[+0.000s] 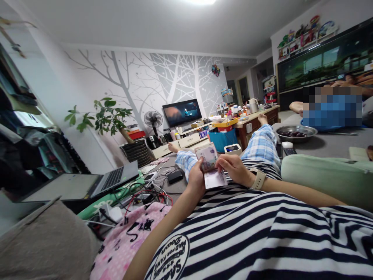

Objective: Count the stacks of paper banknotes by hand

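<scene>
A stack of banknotes [206,155] is held up over my lap, with a figure 5 showing on the front note. My left hand [196,179] grips the stack from the left, its thumb lying on the face. Closed at the right edge, my right hand [234,169] has thumb and fingertips pinched at the notes. Below the fingers a pale strip [215,180] hangs down toward my striped shirt; it looks like the end of a bent-over note. The fingers behind the stack are hidden.
An open laptop [112,179] stands at left beside tangled cables [145,194] and a black box [175,177]. Beyond my legs are a blue bag [223,140] and a cluttered table [256,112]. At right lie a metal bowl of dark fruit [296,133], a green cushion [320,173] and another person [332,109].
</scene>
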{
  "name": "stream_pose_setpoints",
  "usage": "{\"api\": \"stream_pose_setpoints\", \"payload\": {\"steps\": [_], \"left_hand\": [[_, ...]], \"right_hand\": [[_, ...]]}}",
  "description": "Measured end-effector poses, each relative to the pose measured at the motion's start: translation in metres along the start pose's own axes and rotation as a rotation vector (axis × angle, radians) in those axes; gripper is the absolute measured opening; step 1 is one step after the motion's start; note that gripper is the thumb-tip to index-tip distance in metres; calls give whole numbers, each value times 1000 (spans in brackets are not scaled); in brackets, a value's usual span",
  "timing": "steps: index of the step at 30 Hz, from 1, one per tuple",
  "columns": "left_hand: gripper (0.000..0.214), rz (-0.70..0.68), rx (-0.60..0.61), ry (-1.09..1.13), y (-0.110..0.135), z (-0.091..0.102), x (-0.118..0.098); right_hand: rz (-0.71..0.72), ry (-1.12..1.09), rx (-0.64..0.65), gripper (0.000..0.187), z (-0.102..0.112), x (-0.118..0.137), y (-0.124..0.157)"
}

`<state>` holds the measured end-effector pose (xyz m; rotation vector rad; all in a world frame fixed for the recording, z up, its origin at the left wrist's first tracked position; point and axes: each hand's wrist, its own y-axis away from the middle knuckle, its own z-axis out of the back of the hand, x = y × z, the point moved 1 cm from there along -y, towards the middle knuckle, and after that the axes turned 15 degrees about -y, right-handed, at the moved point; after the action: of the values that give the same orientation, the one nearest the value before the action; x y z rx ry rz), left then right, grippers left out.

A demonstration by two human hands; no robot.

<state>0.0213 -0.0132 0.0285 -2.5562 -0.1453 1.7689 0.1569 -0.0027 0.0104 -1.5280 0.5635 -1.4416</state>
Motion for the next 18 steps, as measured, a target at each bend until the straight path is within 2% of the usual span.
{"api": "stream_pose_setpoints", "payload": {"steps": [4,9,14,18], "left_hand": [[25,-33,-17,-40,1,3,0],[23,-39,-69,-154,-1,11,2],[27,-100,38,-56,-6,10,6],[31,-97,39,-74,-5,10,7]], "right_hand": [[-5,128,-130,39,1,0,-3],[-98,120,-301,36,6,-9,-8],[-147,103,-330,37,8,-19,-11],[-144,96,-298,38,8,-20,-12]]}}
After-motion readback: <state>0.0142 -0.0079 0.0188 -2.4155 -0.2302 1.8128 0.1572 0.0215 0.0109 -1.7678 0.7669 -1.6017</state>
